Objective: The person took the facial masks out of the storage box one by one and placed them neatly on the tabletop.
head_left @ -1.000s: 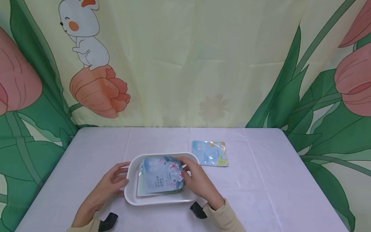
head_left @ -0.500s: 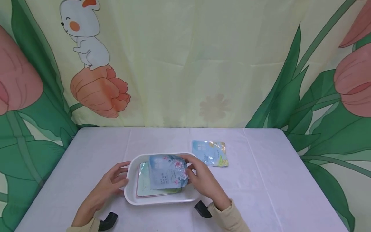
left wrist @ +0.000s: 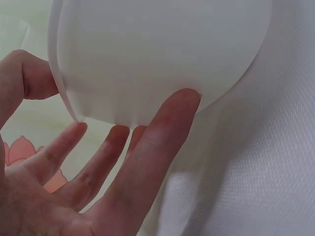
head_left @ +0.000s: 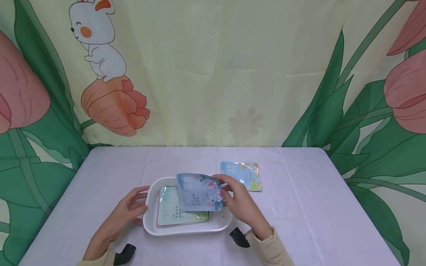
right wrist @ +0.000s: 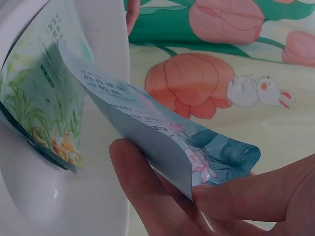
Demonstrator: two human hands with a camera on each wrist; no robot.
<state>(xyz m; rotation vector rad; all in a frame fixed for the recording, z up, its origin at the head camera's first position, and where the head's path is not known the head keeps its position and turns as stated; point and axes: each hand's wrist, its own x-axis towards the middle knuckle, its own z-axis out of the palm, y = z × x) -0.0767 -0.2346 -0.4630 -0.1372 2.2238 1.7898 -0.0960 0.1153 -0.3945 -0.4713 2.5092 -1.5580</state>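
In the head view, my right hand (head_left: 241, 199) pinches a blue sachet (head_left: 198, 194) printed with pink flowers by its right end. The sachet is tilted above the white tray (head_left: 186, 231), overlapping its back rim. The right wrist view shows the held sachet (right wrist: 147, 118) bent, thumb on one face and fingers on the other. Below it in the tray lies a pale green sachet (head_left: 168, 212), with a thin pink edge showing beneath. My left hand (head_left: 124, 210) rests against the tray's left end; its thumb touches the outer wall (left wrist: 147, 54) in the left wrist view.
Another light blue sachet (head_left: 244, 173) lies flat on the white tablecloth (head_left: 293, 221), behind and right of the tray. A curtain (head_left: 213, 74) printed with a rabbit and tulips hangs behind the table. Black wrist straps (head_left: 124, 255) sit near the sleeve cuffs.
My right hand has lifted the flowered sachet off the green one and drawn it to the right and back, uncovering more of the green sachet. My left hand and the tray have stayed put.
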